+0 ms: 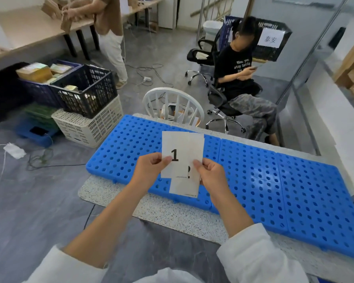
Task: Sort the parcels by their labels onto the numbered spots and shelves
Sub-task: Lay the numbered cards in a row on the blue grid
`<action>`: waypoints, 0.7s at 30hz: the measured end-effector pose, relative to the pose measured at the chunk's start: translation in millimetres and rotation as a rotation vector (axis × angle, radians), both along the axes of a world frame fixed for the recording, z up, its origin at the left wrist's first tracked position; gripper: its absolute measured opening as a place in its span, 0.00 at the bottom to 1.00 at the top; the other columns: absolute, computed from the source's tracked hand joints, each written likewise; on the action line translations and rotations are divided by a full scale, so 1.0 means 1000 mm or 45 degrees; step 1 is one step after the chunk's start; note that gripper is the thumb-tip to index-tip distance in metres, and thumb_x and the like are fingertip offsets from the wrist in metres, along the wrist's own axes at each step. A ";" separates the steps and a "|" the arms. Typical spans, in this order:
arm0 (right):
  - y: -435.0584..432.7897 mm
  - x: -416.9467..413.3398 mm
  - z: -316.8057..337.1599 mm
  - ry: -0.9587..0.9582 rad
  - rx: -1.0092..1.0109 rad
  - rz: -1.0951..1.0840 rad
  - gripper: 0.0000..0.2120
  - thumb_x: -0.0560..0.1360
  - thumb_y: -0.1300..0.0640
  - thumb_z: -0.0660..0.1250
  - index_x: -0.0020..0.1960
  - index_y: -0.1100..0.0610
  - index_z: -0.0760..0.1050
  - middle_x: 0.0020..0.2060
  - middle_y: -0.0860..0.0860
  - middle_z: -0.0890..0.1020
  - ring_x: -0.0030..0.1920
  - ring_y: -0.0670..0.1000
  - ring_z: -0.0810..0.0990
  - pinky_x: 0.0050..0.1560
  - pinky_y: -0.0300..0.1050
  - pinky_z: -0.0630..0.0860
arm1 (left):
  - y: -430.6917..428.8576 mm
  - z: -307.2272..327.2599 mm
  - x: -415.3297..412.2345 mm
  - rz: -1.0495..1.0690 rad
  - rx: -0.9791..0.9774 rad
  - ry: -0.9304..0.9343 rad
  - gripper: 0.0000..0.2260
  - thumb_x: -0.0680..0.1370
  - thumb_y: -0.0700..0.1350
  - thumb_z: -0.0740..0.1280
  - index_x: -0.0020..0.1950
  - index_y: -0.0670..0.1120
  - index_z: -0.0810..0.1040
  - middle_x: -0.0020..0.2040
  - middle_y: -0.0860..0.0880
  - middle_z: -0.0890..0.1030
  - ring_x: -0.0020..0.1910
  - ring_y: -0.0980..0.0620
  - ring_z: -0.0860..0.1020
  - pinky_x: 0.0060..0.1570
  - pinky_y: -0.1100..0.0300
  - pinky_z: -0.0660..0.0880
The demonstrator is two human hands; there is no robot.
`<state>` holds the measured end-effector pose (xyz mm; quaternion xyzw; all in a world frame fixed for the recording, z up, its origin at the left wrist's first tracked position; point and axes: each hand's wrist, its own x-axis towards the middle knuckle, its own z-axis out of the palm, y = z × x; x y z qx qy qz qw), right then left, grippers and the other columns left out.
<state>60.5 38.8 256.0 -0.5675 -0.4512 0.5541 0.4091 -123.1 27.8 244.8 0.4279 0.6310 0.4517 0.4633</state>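
Note:
I hold a small stack of white number cards above the blue perforated plastic panels (294, 180) that cover the speckled table (172, 213). The front card (182, 148) shows a black "1". A second card (185, 185) sticks out below it, its digit partly hidden. My left hand (149, 170) pinches the left edge of the "1" card between thumb and fingers. My right hand (211, 172) pinches the right edge of the stack. No parcels lie on the panels.
Stacked crates (86, 94) with boxed parcels stand on the floor at the left. A white chair (172, 105) stands behind the table. A person (241, 78) sits on an office chair beyond it; another stands at a wooden bench (29, 33). Cables run across the floor.

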 end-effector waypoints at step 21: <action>0.099 -0.133 -0.075 -0.128 -0.258 0.013 0.06 0.80 0.57 0.64 0.49 0.54 0.80 0.43 0.49 0.85 0.40 0.47 0.84 0.37 0.39 0.79 | 0.091 -0.074 -0.126 -0.024 -0.288 0.020 0.11 0.76 0.45 0.71 0.36 0.44 0.78 0.30 0.55 0.77 0.27 0.60 0.71 0.29 0.69 0.66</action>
